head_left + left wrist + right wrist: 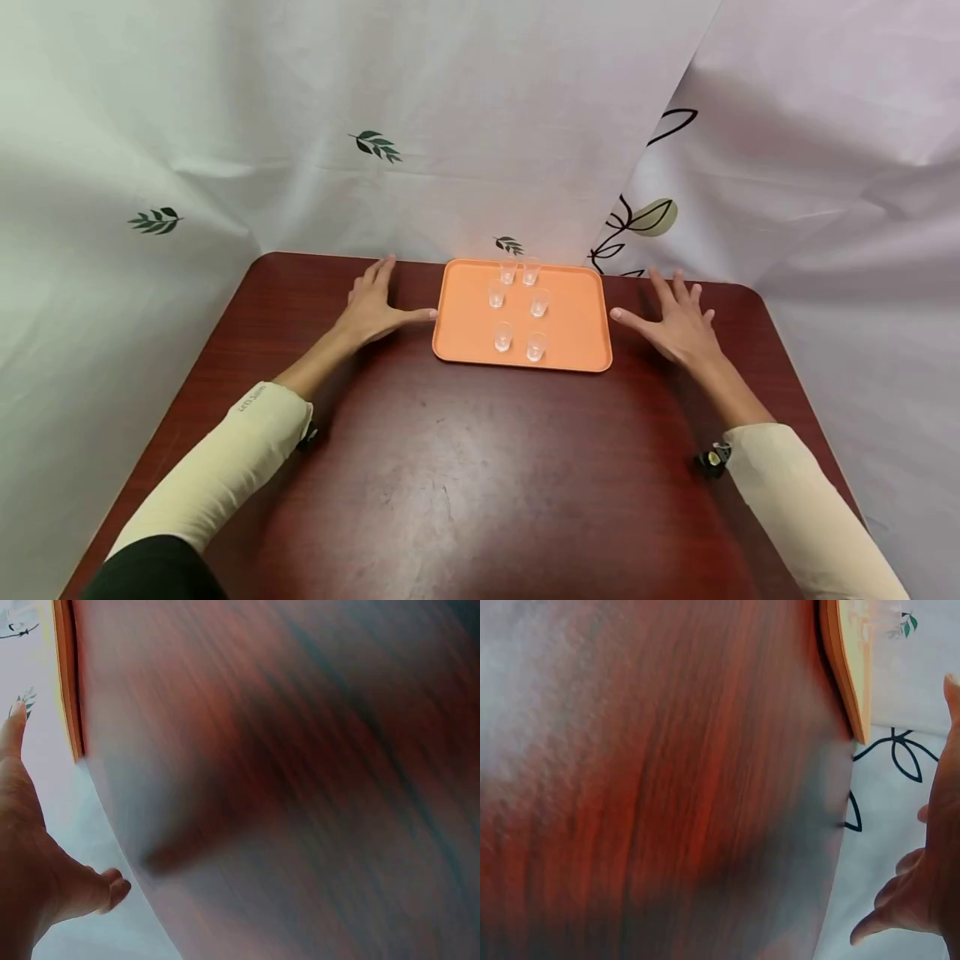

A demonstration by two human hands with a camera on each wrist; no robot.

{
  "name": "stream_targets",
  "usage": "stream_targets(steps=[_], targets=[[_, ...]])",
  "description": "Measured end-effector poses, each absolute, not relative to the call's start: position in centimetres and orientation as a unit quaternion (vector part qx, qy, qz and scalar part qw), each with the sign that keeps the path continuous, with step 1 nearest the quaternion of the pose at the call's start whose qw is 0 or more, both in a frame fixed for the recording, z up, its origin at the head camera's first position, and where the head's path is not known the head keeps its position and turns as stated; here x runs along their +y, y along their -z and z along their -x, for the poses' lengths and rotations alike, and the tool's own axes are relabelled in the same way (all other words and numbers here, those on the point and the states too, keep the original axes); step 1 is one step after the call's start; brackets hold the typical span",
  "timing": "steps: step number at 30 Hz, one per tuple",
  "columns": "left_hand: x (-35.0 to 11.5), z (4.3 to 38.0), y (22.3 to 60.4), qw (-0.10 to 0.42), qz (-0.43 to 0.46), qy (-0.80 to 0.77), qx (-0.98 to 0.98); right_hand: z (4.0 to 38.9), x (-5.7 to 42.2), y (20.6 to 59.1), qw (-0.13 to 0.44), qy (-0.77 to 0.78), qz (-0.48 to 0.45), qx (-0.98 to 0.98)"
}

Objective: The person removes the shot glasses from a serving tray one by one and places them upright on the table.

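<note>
An orange tray [465,350] lies at the far side of the table, with several small clear cups [536,347] standing upright on it. My left hand [375,308] is spread beside the tray's left edge, its thumb pointing at the rim. On the other side my right hand [678,325] is spread too, thumb tip close to the right rim. Both hands hold nothing. In the left wrist view the tray's edge [69,690] shows beyond the left hand [45,855]. The right wrist view shows the tray's edge [844,675] and the right hand [930,862].
A dark red-brown wooden table [480,467] stretches from the tray toward me. Behind it hangs a white curtain [465,108] with leaf prints, meeting the table's back edge. More pale cloth [862,250] hangs along the right side.
</note>
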State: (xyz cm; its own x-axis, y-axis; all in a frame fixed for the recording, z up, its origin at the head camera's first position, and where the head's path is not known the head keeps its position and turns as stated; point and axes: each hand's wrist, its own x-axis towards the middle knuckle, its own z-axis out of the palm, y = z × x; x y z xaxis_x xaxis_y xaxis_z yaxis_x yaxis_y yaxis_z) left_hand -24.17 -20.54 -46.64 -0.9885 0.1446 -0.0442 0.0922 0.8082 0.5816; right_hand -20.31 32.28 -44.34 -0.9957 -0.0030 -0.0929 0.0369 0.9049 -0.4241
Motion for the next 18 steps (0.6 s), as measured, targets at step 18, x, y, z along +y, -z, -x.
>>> stream_targets(steps=[18], targets=[[-18.2,24.5,46.1,0.089,-0.061,-0.348,0.931,18.7,30.6,45.1,0.041,0.237,-0.001,0.971]])
